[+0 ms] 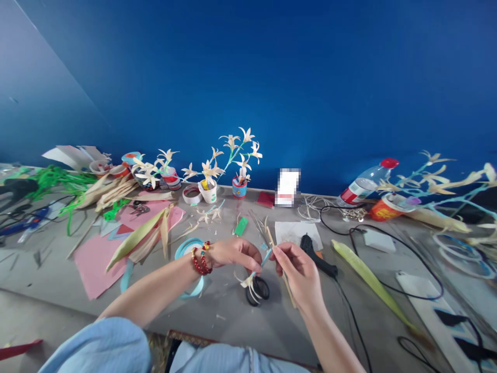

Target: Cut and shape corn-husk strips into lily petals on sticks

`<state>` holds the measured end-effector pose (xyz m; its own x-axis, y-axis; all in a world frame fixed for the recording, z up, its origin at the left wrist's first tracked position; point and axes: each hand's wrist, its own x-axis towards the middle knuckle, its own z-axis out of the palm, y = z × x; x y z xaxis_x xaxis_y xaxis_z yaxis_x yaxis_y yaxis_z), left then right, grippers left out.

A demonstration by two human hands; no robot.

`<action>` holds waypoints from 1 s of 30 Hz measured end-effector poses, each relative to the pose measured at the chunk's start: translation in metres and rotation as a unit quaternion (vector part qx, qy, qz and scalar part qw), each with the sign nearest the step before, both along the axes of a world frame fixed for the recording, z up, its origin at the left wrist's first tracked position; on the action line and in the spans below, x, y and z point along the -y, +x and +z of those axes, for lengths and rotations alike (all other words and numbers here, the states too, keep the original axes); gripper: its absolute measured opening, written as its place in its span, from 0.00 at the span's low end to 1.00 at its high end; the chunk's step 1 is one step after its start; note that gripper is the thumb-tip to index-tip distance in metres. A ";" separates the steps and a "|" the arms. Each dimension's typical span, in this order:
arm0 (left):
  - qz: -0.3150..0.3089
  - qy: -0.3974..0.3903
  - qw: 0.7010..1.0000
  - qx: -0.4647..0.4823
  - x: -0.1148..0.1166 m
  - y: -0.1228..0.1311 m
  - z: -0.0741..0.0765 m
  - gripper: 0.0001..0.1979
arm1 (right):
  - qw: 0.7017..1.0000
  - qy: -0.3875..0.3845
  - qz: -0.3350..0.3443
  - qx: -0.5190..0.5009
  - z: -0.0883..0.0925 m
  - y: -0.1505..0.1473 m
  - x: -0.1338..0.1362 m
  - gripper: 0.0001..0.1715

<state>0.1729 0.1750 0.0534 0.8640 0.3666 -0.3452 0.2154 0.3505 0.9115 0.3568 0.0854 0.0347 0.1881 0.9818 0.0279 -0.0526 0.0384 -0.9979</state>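
Both my hands meet over the middle of the grey table at a pale corn-husk flower (248, 283) with a light-blue wrapped stem (267, 254). My left hand (237, 253) pinches the stem near the petals, which hang downward from its fingertips. Thumb and forefinger of my right hand (298, 263) are closed on the stem's other end. Black-handled scissors (262, 290) lie under the flower. A thin wooden stick (289, 291) shows below my right hand; whether that hand touches it I cannot tell. Beneath my left wrist is a light-blue tape roll (185, 249).
A black glue gun (319, 256) lies right of my right hand, its cord trailing forward. A green husk (367, 277) and power strip (423, 295) are farther right. Husk flowers stand in cups (209, 194) along the blue wall. Pink paper (97, 264) and husks (135, 238) lie left.
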 end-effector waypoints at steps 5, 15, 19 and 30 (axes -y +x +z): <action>-0.001 0.011 1.000 0.008 0.001 0.001 -0.004 0.13 | 1.000 0.001 0.003 0.006 -0.001 0.000 0.000 0.17; 0.050 0.063 0.997 0.011 0.000 -0.015 -0.012 0.13 | 0.902 -0.023 0.123 0.414 -0.028 0.006 0.012 0.15; 0.081 0.089 0.993 -0.006 -0.002 -0.029 -0.018 0.12 | 0.811 -0.070 0.188 0.549 -0.034 -0.008 0.023 0.07; 0.100 0.117 0.988 -0.019 -0.001 -0.052 -0.024 0.13 | 0.809 -0.145 0.191 0.537 -0.031 0.006 0.014 0.05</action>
